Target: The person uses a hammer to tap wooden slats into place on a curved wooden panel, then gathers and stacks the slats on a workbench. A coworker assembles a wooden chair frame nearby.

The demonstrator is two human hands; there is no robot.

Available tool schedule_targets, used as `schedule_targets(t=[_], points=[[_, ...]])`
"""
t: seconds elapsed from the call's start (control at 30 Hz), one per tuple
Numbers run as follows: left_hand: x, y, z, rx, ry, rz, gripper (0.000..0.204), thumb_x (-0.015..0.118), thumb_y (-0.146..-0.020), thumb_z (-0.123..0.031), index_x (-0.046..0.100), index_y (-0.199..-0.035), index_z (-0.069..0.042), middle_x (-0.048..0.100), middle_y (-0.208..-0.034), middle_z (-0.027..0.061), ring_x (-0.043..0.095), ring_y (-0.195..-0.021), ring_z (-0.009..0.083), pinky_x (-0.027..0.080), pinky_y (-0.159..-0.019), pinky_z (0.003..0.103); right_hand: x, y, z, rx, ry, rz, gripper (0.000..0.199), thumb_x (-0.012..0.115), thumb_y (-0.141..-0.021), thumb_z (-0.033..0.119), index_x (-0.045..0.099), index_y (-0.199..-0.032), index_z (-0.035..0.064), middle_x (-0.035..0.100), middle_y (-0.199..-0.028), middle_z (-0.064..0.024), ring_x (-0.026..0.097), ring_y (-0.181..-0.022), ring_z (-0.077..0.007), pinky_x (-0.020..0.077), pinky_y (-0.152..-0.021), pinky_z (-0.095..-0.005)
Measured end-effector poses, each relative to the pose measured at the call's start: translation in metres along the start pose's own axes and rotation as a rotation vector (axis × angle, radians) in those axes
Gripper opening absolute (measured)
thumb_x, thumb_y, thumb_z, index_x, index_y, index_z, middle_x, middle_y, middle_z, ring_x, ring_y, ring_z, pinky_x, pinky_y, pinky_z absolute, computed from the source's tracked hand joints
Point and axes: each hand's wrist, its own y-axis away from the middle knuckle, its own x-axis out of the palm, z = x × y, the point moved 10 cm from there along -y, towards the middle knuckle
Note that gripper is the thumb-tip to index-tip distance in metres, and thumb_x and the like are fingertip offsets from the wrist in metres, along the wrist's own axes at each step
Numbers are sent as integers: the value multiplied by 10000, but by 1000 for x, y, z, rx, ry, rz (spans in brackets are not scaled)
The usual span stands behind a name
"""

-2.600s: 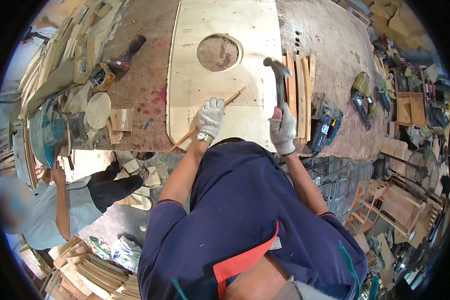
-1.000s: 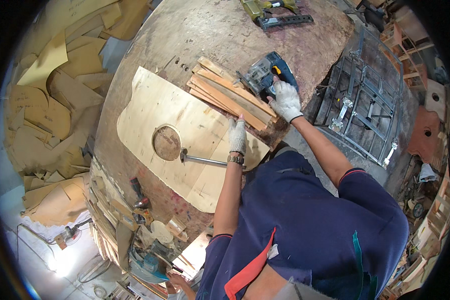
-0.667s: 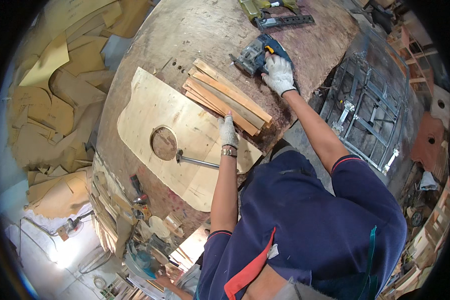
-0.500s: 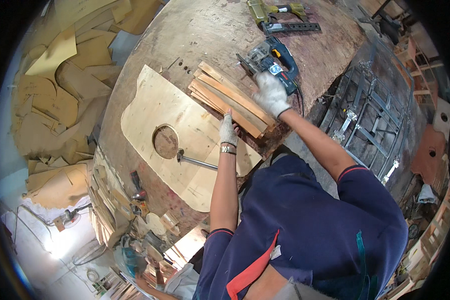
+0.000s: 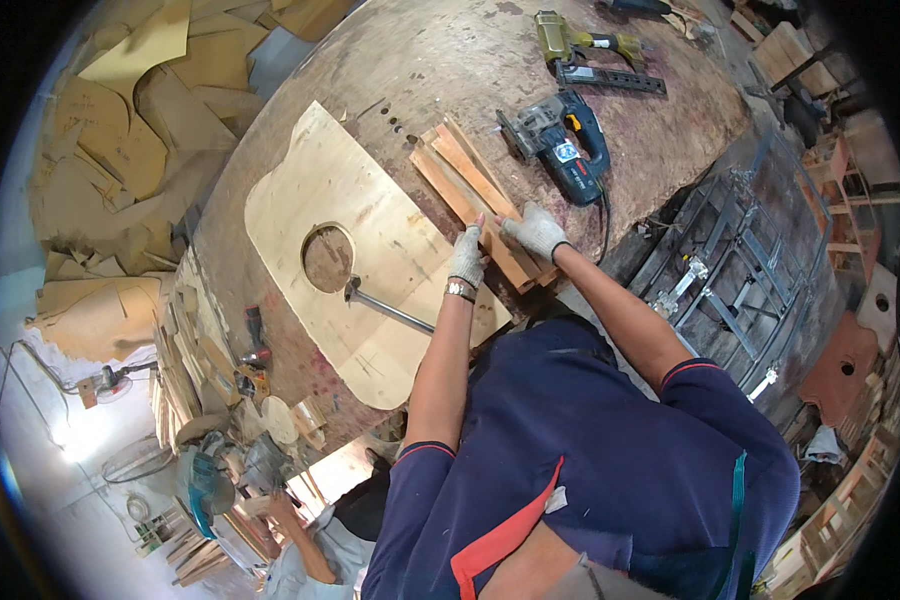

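Observation:
Both my hands wear pale knitted gloves and hold a bundle of narrow wooden strips at its near end. My left hand is closed on the bundle's left side, thumb on top. From the right, my right hand grips the strips, its fingers partly hidden. Left of the bundle lies a pale plywood panel with a round hole. A hammer rests on that panel, its handle end hidden behind my left forearm. Beyond my right hand, a blue-and-black jigsaw lies on the worn table.
A green nail gun lies farther back. Metal frames stand to the right of the table. Board offcuts are heaped at the left. At lower left a co-worker's arm is near a teal power saw.
My right hand has left the jigsaw and come onto the wooden strips. The strips sit differently in the bundle. My left hand stays on them, and the whole view has shifted slightly.

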Motion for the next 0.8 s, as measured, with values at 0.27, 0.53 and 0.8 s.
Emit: schedule_targets(t=[0.27, 0.53, 0.8], points=[[-18, 9, 32, 267, 218, 89, 402, 732, -961, -299, 613, -1248, -45, 720, -928, 50, 690, -795, 179, 602, -722, 362, 64, 55, 22, 47, -740, 521, 366, 770, -898, 297, 690, -1114, 12, 705, -894, -67, 677, -863, -197, 552, -769, -369], [-68, 127, -33, 646, 125, -242, 563, 841, -861, -177, 536, -1301, -2, 696, -1005, 80, 676, -821, 150, 568, -652, 274, 54, 94, 87, -510, -631, 244, 557, 785, -895, 285, 581, -1343, 24, 735, -1106, -100, 672, -1021, -171, 554, -884, -336], [-128, 166, -36, 701, -3, -4, 643, 897, -756, -183, 557, -1268, 9, 710, -1061, 91, 702, -942, 218, 590, -811, 352, 99, 117, 128, -429, -169, 314, 826, 876, -770, 462, 542, -1406, 52, 709, -1207, -199, 675, -1145, -259, 536, -949, -382]])
